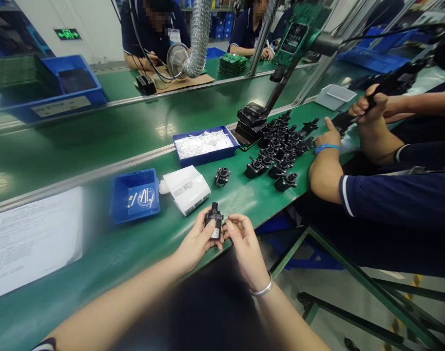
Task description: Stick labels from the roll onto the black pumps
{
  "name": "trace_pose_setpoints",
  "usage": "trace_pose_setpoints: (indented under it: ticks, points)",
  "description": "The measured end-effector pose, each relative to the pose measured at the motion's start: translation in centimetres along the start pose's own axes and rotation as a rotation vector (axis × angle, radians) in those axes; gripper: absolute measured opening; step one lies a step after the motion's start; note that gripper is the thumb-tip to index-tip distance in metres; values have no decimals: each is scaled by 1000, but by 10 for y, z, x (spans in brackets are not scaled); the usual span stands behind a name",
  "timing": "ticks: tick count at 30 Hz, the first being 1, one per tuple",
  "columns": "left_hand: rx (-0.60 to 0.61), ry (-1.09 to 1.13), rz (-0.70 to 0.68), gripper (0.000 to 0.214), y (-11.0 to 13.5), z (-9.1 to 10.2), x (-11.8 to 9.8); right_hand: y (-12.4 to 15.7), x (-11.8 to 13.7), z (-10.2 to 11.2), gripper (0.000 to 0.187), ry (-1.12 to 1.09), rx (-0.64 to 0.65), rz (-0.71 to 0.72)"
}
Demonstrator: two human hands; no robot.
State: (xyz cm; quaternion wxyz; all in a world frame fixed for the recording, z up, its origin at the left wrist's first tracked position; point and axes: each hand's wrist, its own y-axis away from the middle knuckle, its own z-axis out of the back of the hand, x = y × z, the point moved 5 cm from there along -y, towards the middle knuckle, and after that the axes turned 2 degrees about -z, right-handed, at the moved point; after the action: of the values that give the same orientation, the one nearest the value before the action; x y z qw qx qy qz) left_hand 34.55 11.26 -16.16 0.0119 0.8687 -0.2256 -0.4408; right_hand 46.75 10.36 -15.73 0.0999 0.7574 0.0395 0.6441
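Note:
My left hand (199, 239) is wrapped round a small black pump (214, 217), its nozzle pointing up and a white label low on its body. Just right of it, my right hand (242, 239) has thumb and forefinger pinched together close to the pump's side; whatever sits between those fingertips is too small to make out. Beyond my hands, a single black pump (222, 176) stands on the green bench (164, 258). To its left lies a white labelled sheet (186, 187), bent over, with a white roll end poking out beside it.
A blue bin (116, 197) holds small white pieces. Behind, a blue tray (203, 159) is full of white strips. Many black pumps (280, 146) stand at right, near a green press (291, 39). A co-worker's arms (332, 161) reach in there. Printed paper (32, 239) lies at left.

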Motion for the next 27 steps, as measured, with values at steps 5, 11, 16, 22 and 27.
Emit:
trace_pose_setpoints:
  ticks: [5,11,16,22,27]
  points:
    - [-3,92,-1,50,1,-1,3,5,-7,-12,44,87,-4,47]
    - [-53,130,-29,50,2,3,6,8,-13,-23,43,60,52,14]
    - [-27,100,-69,50,2,-1,3,6,-6,-13,46,99,40,60]
    - [99,-53,-92,49,2,-3,-2,-4,10,0,61,359,137,127]
    - [110,-608,-229,53,5,3,-11,-19,15,10,46,512,172,199]
